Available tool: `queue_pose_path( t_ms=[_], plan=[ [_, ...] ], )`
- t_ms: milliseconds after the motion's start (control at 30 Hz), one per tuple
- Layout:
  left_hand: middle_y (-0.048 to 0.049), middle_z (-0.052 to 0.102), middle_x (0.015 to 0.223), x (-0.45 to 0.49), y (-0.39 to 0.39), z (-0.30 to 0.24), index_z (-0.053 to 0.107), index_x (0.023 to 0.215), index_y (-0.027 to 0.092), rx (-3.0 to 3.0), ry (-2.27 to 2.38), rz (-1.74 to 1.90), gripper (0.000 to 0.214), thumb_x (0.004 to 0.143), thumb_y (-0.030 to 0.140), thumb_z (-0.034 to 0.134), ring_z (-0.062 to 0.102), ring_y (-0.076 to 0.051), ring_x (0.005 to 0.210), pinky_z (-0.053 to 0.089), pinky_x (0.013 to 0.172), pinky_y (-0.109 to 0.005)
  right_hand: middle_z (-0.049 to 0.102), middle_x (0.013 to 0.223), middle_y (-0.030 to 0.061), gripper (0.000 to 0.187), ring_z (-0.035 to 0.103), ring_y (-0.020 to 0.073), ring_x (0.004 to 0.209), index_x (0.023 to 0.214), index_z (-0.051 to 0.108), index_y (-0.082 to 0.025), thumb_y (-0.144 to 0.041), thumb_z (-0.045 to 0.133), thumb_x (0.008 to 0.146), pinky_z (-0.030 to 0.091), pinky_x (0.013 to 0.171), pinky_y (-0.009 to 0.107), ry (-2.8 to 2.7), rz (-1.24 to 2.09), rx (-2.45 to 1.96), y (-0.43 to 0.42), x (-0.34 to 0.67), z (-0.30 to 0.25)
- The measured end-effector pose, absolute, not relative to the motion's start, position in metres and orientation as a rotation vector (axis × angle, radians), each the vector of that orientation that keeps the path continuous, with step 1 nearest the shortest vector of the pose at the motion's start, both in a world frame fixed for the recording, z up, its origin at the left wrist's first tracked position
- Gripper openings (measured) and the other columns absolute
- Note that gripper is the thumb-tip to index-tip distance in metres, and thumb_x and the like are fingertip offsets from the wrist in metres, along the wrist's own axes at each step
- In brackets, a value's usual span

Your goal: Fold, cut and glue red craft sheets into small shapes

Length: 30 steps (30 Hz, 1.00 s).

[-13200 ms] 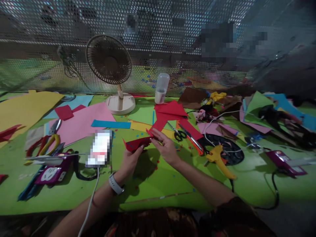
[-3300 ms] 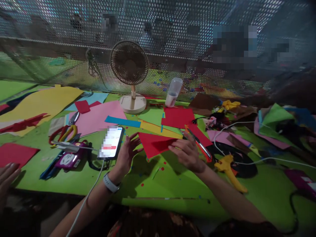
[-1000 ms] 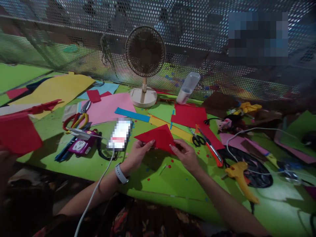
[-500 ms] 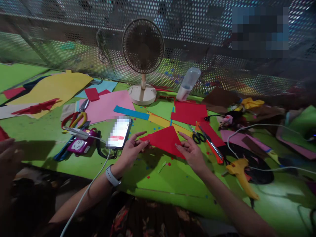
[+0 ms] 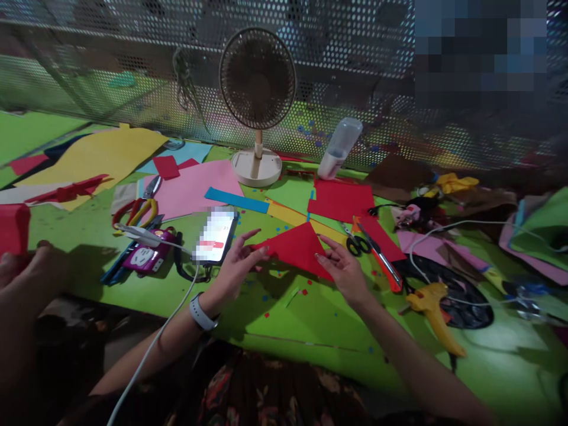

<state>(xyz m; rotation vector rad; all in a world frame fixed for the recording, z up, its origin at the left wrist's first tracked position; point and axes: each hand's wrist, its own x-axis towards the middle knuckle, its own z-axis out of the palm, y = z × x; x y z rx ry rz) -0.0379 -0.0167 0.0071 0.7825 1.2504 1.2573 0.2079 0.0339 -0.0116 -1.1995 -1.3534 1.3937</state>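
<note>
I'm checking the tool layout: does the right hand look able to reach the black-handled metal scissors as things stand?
Probably yes: nothing visible covers the scissors near the right hand, though it likely must first release the red triangular sheet.

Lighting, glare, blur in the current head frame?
Head view: dim overall, with soft shadow below the triangular red sheet; head view: pale sheen on the flat green tabletop, lower right; head view: bright rectangular phone screen partly pixelated; head view: co-worker's bare hand at left edge looks soft.
</note>
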Motion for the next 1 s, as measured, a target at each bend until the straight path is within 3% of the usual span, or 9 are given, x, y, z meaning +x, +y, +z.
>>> queue_pose_path(
  t_ms=[67, 200, 367, 533, 733, 900, 1000],
  plan=[
    [-0.0045, 0.068, 0.100, -0.038, -0.016, 0.007, 0.054, 0.128, 0.028, 0.901, 1.249, 1.239, 0.059, 0.074, 0.036, 0.075, 0.066, -0.019, 0.086, 0.051, 0.064, -0.025, 0.061, 0.083, -0.0010, 0.053, 0.059, 0.0132, 0.077, 0.125, 0.061, -0.028, -0.037, 0.074, 0.074, 0.052, 0.077, 0.030, -1.381, 1.384, -1.204, 0.034, 0.209, -0.012],
    [-0.0069, 0.069, 0.098, -0.039, -0.015, 0.005, 0.069, 0.105, 0.021, 1.109, 1.252, 1.171, 0.033, 0.077, 0.036, 0.073, 0.063, -0.015, 0.075, 0.050, 0.062, -0.024, 0.062, 0.084, 0.0000, 0.050, 0.059, 0.0141, 0.079, 0.122, 0.063, -0.028, -0.037, 0.074, 0.074, 0.053, 0.078, 0.031, -1.400, 1.386, -1.187, 0.034, 0.209, -0.011],
    [-0.0056, 0.066, 0.103, -0.036, -0.014, 0.009, 0.065, 0.102, 0.020, 1.069, 1.180, 1.119, 0.035, 0.072, 0.035, 0.077, 0.062, -0.015, 0.077, 0.050, 0.058, -0.022, 0.063, 0.083, 0.0010, 0.046, 0.059, 0.0144, 0.077, 0.118, 0.066, -0.026, -0.037, 0.074, 0.074, 0.053, 0.073, 0.030, -1.375, 1.346, -1.185, 0.032, 0.206, -0.008],
    [0.0011, 0.063, 0.084, -0.035, -0.012, 0.007, 0.061, 0.088, 0.017, 0.945, 1.118, 1.055, 0.034, 0.067, 0.035, 0.080, 0.060, -0.011, 0.071, 0.047, 0.055, -0.019, 0.065, 0.089, 0.0011, 0.044, 0.059, 0.0139, 0.083, 0.116, 0.067, -0.028, -0.040, 0.073, 0.075, 0.052, 0.079, 0.029, -1.355, 1.342, -1.184, 0.031, 0.206, -0.004],
    [0.0023, 0.063, 0.071, -0.039, -0.008, 0.000, 0.061, 0.078, 0.015, 0.945, 1.134, 1.123, 0.031, 0.067, 0.034, 0.082, 0.055, -0.007, 0.060, 0.041, 0.055, -0.018, 0.069, 0.104, 0.0029, 0.038, 0.063, 0.0193, 0.097, 0.109, 0.070, -0.029, -0.041, 0.074, 0.073, 0.052, 0.091, 0.038, -1.354, 1.388, -1.148, 0.031, 0.210, -0.010],
    [-0.0025, 0.071, 0.077, -0.041, -0.011, -0.001, 0.072, 0.085, 0.015, 0.997, 1.103, 0.966, 0.029, 0.071, 0.040, 0.078, 0.062, -0.012, 0.066, 0.047, 0.063, -0.023, 0.067, 0.099, 0.0040, 0.017, 0.064, 0.0195, 0.093, 0.087, 0.076, -0.027, -0.035, 0.076, 0.072, 0.055, 0.083, 0.036, -1.526, 1.309, -1.066, 0.033, 0.214, -0.018],
    [-0.0094, 0.075, 0.096, -0.043, -0.012, -0.001, 0.075, 0.096, 0.016, 0.908, 1.069, 0.986, 0.043, 0.083, 0.055, 0.060, 0.068, -0.021, 0.082, 0.053, 0.074, -0.033, 0.065, 0.110, 0.0054, 0.013, 0.061, 0.0208, 0.105, 0.086, 0.077, -0.029, -0.027, 0.071, 0.075, 0.053, 0.089, 0.038, -1.690, 1.233, -0.936, 0.036, 0.218, -0.013]
  ],
)
